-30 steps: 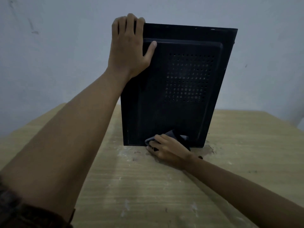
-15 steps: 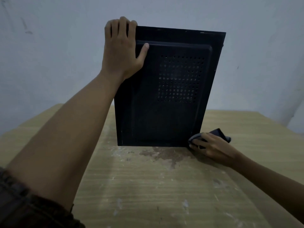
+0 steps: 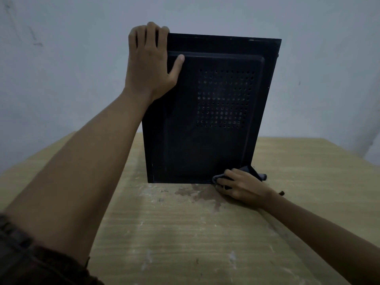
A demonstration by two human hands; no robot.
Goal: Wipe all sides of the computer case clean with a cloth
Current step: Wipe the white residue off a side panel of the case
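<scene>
Two bare hands are being seen at work on one black computer case [image 3: 205, 145]. The case's top left corner is being gripped by the left hand [image 3: 150, 64], its fingers hooked over the upper edge and its thumb laid flat against the broad panel facing the camera. One dark grey cloth [image 3: 251, 171] is being held bunched in the right hand [image 3: 240, 187], whose fingers are curled round it. The cloth is being pressed against the bottom right corner of the case, just where the panel meets the table [image 3: 185, 243]. The two hands are being seen well apart, one at the top of the case and one at its foot.

The case is being stood on end on the one pale wooden table, towards its far side and near the middle of the view. One block of small round vent holes [image 3: 224, 99] is being shown in the upper right part of the panel, inside one raised rectangular border.

One brownish stain [image 3: 195, 192] is being shown on the tabletop just in front of the case, reaching to the right hand, and pale scuffs are being seen scattered across the wood. One dark sleeve [image 3: 30, 260] is being glimpsed at the lower left, on the left arm. One plain pale wall [image 3: 61, 58] is being seen behind the table.
</scene>
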